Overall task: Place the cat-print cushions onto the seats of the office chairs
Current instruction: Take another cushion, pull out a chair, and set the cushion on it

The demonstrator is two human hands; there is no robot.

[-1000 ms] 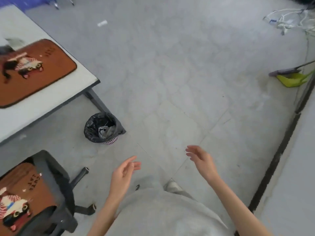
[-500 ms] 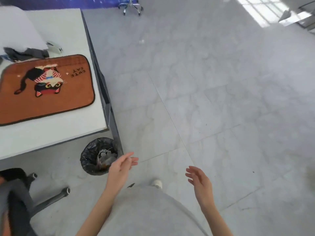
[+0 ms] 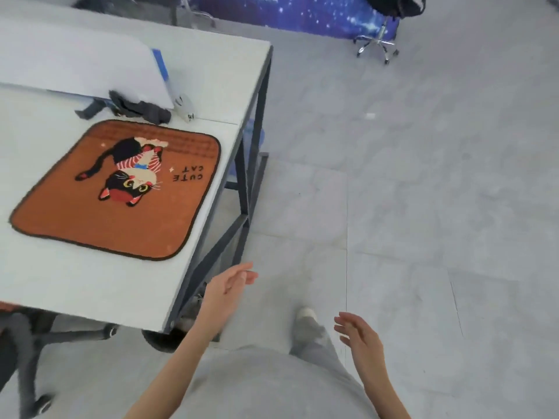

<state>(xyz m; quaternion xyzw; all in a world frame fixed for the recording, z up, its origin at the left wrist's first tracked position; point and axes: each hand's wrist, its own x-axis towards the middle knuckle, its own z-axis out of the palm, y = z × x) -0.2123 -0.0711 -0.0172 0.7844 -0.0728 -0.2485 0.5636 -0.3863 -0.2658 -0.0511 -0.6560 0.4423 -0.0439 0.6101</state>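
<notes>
Nearest, your right hand [image 3: 360, 337] hangs over the grey tile floor [image 3: 423, 207], fingers relaxed and slightly spread, holding nothing. Your left hand [image 3: 228, 287] is just past the near corner of the white table [image 3: 90, 285], fingers straight and close together, thumb apart, empty, not touching the table. One shoe [image 3: 305, 316] shows on the floor between your hands. Bottom left, the dark base and wheels of an office chair [image 3: 27, 352] poke out from under the table edge; its seat is mostly hidden, can't tell what's on it beyond a sliver of orange at the left edge. A black bin [image 3: 160, 341] sits under the table corner, mostly hidden. On the tabletop, the orange cat-print cushion [image 3: 121, 189] lies flat near the right edge, "CUTE CAT" text upside down to you. Just beyond it, a crumpled dark grey cloth [image 3: 139, 108] and a small white object [image 3: 186, 108], blurred. Behind those, a large white board [image 3: 75, 65] lies flat. Far top right, a second chair [image 3: 384, 34] with a chrome star base stands by a blue starry banner [image 3: 287, 10].
</notes>
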